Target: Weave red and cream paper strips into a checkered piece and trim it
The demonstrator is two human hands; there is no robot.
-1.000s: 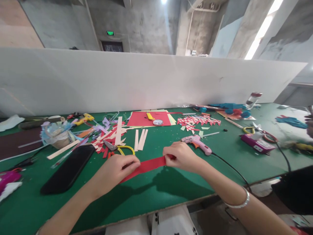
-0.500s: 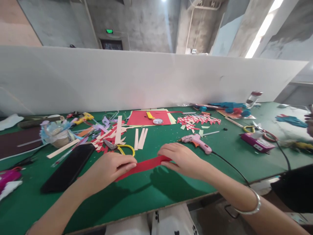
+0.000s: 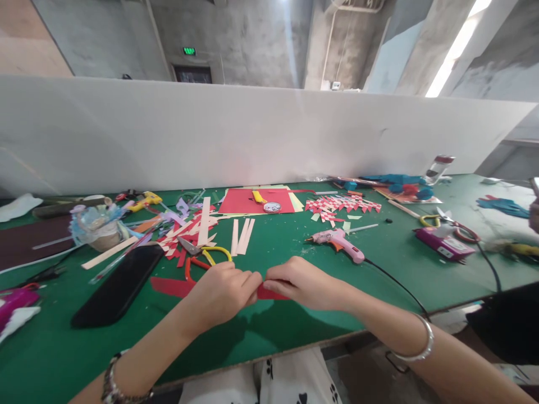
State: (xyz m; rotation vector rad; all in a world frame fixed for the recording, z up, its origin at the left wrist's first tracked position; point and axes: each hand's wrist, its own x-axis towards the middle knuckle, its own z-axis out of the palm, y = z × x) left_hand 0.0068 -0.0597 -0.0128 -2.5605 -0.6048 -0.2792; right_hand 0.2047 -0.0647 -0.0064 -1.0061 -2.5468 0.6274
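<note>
A red paper strip stretches sideways above the green table, pinched by both of my hands. My left hand has its fingers curled over the strip's middle, and a length of the strip sticks out to the left behind the wrist. Close beside it, my right hand grips the strip near its right end, thumb underneath. The part of the strip between palms and fingers is hidden. Just beyond my left hand lie scissors with one yellow and one red-orange handle loop.
A pink glue gun with a black cord lies to the right. Pale paper strips, red paper sheets, a yellow cutter and woven red-white pieces lie farther back. A black case is at left; a person's hand shows far right.
My left hand has slid right along the strip, close to my right hand. More strip now shows to the left, and the scissors' red-orange handle has come into view.
</note>
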